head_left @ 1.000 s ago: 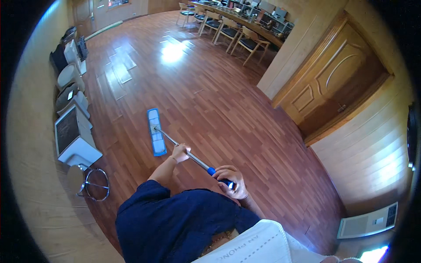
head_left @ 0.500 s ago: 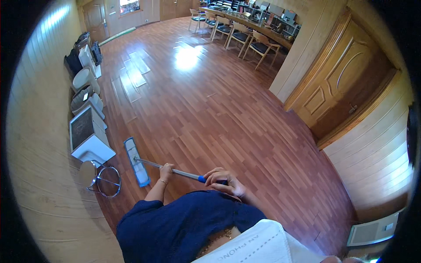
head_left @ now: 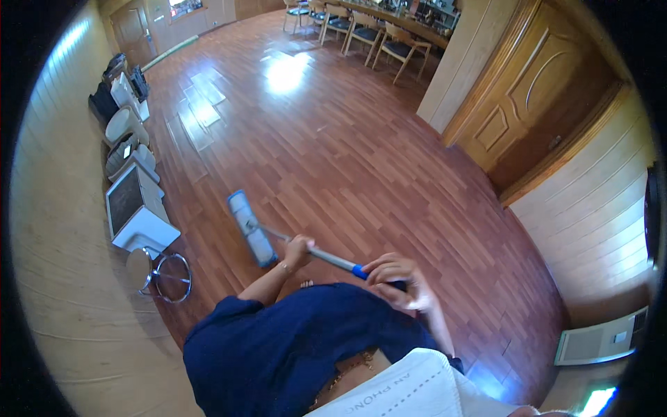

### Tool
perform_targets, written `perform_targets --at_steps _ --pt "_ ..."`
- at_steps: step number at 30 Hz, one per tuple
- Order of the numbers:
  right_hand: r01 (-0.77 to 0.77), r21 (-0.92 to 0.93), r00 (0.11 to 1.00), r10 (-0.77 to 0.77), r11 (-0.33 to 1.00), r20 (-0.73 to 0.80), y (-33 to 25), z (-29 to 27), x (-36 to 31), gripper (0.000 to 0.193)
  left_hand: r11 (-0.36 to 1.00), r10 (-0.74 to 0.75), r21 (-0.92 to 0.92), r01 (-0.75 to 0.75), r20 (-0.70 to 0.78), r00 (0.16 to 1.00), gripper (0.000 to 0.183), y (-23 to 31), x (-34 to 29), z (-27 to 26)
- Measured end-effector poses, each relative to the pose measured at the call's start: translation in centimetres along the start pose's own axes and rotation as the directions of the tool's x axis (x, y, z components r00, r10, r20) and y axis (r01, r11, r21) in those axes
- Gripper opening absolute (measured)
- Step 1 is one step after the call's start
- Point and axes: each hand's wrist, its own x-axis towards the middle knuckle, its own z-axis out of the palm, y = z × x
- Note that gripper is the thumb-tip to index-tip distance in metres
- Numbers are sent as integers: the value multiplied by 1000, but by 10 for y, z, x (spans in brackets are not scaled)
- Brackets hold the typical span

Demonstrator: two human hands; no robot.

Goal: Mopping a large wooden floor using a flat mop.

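A flat mop [head_left: 251, 229] with a blue-edged pale head lies against the reddish wood floor, its metal pole slanting back toward my body. My left hand [head_left: 299, 253] is wrapped around the lower part of the pole, not far from the mop head. Higher up, at the blue and dark grip end, my right hand [head_left: 399, 279] has its fingers curled around the handle. Part of the grip is hidden behind those fingers.
Along the left wall stand a round stool [head_left: 167, 275], a white cabinet-like box [head_left: 144, 212] and several chairs and items beyond it. Wooden chairs [head_left: 403, 50] line a long counter at the far right. A wooden door [head_left: 545, 90] is in the right wall, with a pale appliance [head_left: 599, 338] nearer.
The mop head has moved right across the floor, away from the stool. Both hands have shifted right with the pole, and the view has tilted slightly.
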Motion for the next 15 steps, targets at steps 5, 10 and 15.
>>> perform_targets --at_steps 5,10,15 --pt "-36 -188 978 -4 982 -208 -43 -19 -65 11 886 174 330 -327 418 892 15 122 3 63" --pt "-77 -400 913 -97 913 -396 -105 -13 -133 22 814 419 18 -581 673 609 26 183 -20 134" --pt "-169 -697 850 -254 697 -461 -173 21 -164 32 759 434 -222 -612 873 223 32 262 -56 171"
